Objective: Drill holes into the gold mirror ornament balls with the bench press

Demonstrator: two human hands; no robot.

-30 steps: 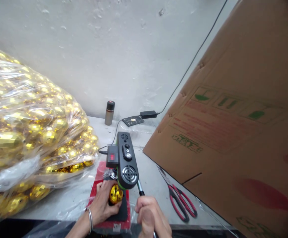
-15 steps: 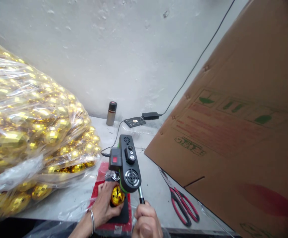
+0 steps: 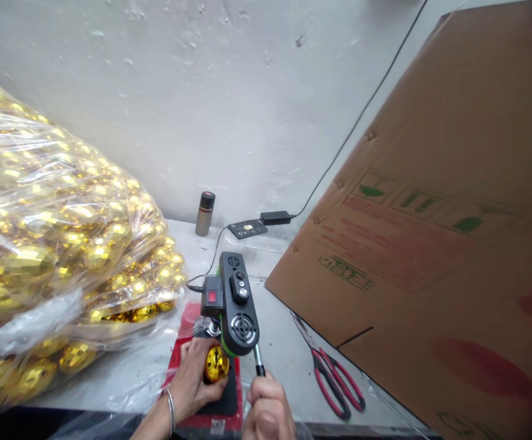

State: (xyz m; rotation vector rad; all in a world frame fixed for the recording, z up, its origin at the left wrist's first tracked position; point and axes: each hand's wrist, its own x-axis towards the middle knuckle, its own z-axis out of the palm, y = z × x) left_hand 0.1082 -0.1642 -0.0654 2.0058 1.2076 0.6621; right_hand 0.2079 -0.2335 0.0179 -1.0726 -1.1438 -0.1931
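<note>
Lever slightly higher; plastic-covered bench, whitewashed wall

The ball has a glossy, faceted gold mirror finish, like the many balls inside the clear, crinkled plastic bag. The press is matt black plastic with a shiny metal lever. The box is dull brown cardboard; the wall is rough, pitted plaster.
</note>
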